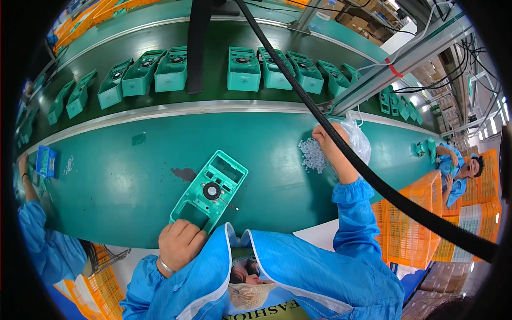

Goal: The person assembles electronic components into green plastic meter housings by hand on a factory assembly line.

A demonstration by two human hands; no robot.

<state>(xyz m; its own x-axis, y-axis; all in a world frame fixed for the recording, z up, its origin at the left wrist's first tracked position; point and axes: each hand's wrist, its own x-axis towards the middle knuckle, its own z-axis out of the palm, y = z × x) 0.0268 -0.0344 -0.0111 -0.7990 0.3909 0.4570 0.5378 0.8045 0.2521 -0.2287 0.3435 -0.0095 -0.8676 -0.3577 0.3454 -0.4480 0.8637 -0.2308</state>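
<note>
The green housing [200,201] lies aslant on the green worktable [122,186], near the middle, its far end leaning right; a round black fan [212,191] sits inside it, and a thin wire [228,204] runs from the fan over the right rim, its small pale plug lying just outside; the wider hollow at the near end shows a dark green floor. The left hand [181,242] rests on that near end, fingers curled close together over the rim; the right hand [330,137] is at the far right edge of a pile of small pale pieces [312,154], fingers bent and narrow; I cannot tell whether they pinch a piece.

A clear plastic bag [361,140] slumps just right of the right hand; what it contains cannot be made out. At the far left stands a blue box [46,161], its contents unclear; a few pale bits [69,165] lie to its right, and a co-worker's hand [23,164] is just to its left. Beyond the table, a far belt [213,80] carries a row of green housings [244,74], several with round dark fans inside; orange crates [408,218] stand at the right, their insides hard to read.
</note>
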